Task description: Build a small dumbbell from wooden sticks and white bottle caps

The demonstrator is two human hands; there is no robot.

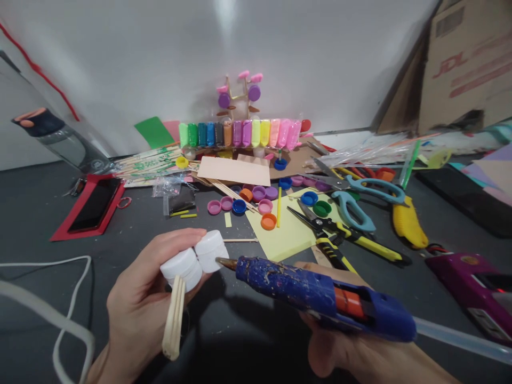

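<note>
My left hand [140, 298] is closed around two white round caps [210, 249] set side by side. A small bundle of wooden sticks [174, 320] sticks out toward me from the nearer white caps. In my right hand [340, 346] is a blue hot glue gun [296, 285], its paint worn and flecked. A clear glue stick [460, 338] comes out of its rear end. The metal nozzle [227, 263] points left, right at the side of the farther white cap; whether it touches, I cannot tell.
Coloured bottle caps [269, 221], black-yellow pliers [320, 232] and blue-handled scissors [356, 210] lie beyond my hands. Behind them stands a row of coloured clay packs [240, 133]. A phone [96, 205] lies left, a white cable [48, 309] nearer, a purple device [468, 288] right.
</note>
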